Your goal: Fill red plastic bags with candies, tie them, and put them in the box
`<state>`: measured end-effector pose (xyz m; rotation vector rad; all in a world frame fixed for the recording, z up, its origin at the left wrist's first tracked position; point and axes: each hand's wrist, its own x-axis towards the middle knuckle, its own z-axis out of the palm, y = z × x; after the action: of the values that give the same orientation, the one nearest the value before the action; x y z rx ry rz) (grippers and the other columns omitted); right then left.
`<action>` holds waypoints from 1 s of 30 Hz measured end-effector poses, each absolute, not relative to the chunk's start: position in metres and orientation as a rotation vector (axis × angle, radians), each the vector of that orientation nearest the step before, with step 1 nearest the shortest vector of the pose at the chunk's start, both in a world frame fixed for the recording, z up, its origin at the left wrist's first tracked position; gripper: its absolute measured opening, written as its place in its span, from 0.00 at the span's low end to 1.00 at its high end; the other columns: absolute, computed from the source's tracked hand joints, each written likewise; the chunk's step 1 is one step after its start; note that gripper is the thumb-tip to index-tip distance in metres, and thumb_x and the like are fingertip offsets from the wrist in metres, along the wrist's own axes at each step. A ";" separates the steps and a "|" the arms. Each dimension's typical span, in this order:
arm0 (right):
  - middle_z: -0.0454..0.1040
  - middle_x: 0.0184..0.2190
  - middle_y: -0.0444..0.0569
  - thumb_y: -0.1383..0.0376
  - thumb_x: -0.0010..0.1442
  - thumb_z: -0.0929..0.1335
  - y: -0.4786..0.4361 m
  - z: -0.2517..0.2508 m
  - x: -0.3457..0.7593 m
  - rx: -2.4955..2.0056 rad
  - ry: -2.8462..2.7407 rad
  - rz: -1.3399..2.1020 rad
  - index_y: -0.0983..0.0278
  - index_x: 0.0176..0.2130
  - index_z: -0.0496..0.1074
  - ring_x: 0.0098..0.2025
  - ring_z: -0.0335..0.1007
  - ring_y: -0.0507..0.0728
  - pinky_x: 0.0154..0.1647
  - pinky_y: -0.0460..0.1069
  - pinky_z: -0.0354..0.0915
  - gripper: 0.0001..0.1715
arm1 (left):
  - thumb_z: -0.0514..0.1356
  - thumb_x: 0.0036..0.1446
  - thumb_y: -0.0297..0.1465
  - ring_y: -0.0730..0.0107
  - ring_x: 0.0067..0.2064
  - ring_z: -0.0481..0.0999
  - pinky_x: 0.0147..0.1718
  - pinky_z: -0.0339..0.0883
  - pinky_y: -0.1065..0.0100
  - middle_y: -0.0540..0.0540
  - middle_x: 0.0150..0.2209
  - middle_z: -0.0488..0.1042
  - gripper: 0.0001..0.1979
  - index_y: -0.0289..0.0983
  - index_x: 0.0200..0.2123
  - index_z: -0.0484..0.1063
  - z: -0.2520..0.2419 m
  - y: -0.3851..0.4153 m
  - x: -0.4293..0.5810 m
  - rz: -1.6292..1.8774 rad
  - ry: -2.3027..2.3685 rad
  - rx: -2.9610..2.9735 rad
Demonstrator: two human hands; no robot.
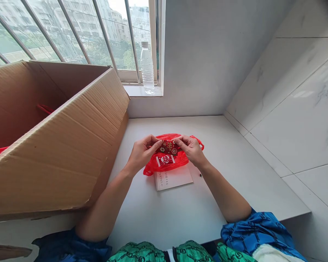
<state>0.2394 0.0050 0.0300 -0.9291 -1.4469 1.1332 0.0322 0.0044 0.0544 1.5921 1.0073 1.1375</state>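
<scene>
Between my two hands is a dark red packet (167,147) with gold characters and round flower-like marks. My left hand (143,152) pinches its left end between thumb and fingers. At the other end, my right hand (191,150) pinches the upper right corner. Beneath the packet lies a thin red plastic bag (153,165), spread open and crumpled. A smaller red-and-white packet (165,160) rests on the bag, just below the held one. The bag partly covers a white card or booklet (175,179) printed with small rows of marks.
A large open cardboard box (71,145) takes up the left side, with red material (46,108) inside. A water bottle (147,69) stands on the windowsill. The white table (251,182) meets a tiled wall at right. A tiny dark object (200,175) lies near my right forearm.
</scene>
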 end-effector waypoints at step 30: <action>0.60 0.22 0.44 0.45 0.69 0.58 -0.008 0.026 0.226 -1.153 -1.707 0.534 0.60 0.25 0.59 0.26 0.56 0.53 0.28 0.49 0.57 0.28 | 0.64 0.57 0.47 0.72 0.31 0.73 0.32 0.73 0.69 0.49 0.29 0.72 0.19 0.36 0.31 0.69 0.043 0.002 0.045 1.083 0.897 1.397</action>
<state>0.2265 -0.0077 0.0264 -1.1526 -1.7073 0.5339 0.0452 0.0019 0.0426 1.3966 0.8969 1.0834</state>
